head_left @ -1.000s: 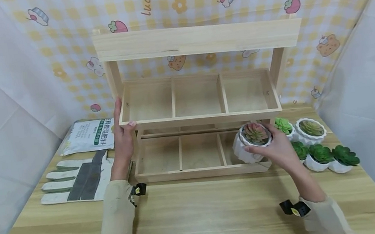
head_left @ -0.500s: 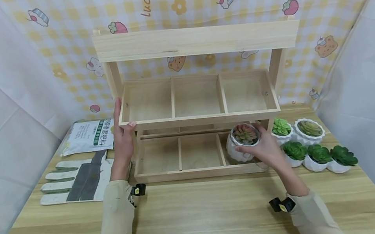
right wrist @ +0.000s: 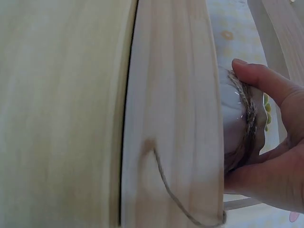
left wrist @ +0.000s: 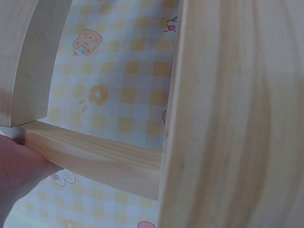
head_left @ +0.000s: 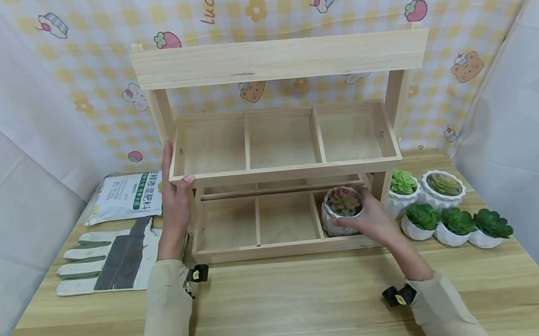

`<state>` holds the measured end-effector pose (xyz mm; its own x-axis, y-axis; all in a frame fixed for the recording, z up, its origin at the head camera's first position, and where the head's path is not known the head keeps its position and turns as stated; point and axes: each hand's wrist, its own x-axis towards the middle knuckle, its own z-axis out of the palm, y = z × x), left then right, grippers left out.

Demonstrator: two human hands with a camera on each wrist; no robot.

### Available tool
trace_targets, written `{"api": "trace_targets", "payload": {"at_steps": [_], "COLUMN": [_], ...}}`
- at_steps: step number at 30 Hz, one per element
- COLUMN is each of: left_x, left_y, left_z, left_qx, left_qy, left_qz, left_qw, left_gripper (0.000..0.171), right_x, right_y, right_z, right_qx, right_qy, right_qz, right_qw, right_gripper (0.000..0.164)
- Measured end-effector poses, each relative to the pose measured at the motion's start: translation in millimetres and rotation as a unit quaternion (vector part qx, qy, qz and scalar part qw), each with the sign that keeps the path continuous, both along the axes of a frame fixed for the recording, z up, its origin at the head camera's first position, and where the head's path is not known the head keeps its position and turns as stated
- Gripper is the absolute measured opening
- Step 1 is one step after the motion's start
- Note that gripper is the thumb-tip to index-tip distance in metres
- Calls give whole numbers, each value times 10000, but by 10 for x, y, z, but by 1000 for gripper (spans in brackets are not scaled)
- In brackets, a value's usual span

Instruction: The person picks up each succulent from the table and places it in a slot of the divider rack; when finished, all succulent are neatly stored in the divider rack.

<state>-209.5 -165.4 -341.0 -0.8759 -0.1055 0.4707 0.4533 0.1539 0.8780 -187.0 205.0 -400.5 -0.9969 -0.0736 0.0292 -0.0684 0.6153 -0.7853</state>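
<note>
A two-tier wooden plant shelf (head_left: 280, 58) stands at the back, each tray split into three compartments. My left hand (head_left: 177, 203) grips the left end of the upper tray, thumb over its front corner. With my right hand (head_left: 375, 219) I hold a white potted succulent (head_left: 332, 223) with reddish-green leaves by its rim, within the right compartment of the lower tray (head_left: 285, 249). In the right wrist view, twine (right wrist: 250, 118) circles the pot's neck, and a loose end hangs over the tray's front board (right wrist: 175, 95). Whether the pot touches the tray floor is hidden.
Several small potted succulents (head_left: 453, 226) stand on the table right of the shelf. At left lie a white printed bag (head_left: 122, 197) and a grey-and-white work glove (head_left: 118, 259). A checked cloth (head_left: 256, 11) hangs close behind the shelf.
My right hand has carried the potted succulent left and down, deeper into the lower right compartment. The left hand has kept its place on the upper tray.
</note>
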Motion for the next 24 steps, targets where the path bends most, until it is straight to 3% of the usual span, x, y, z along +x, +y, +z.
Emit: {"api": "trace_targets", "payload": {"at_steps": [10,15,20,24], "left_x": [-3,-14,-4,-14], "left_y": [-6,-11,-6,-21], "left_z": [-4,-1,15,-5], "left_qx": [32,30,1,103], "left_qy": [3,95,73,61], "left_qz": [-38,-81,-88,-127], "left_qw": [10000,9999,9999,9998], "left_gripper": [71,72,71,72], "right_x": [11,9,57,152], "right_y": [26,32,46,104], "right_z": [-48,-36,93,268], "right_qx": [-276,-303,-111,121], "right_qy": [-154,-21,360,289], "right_qz": [182,351,648,882], "right_qw": [9993,9989,9972,9956], "right_gripper": [98,99,94,95]}}
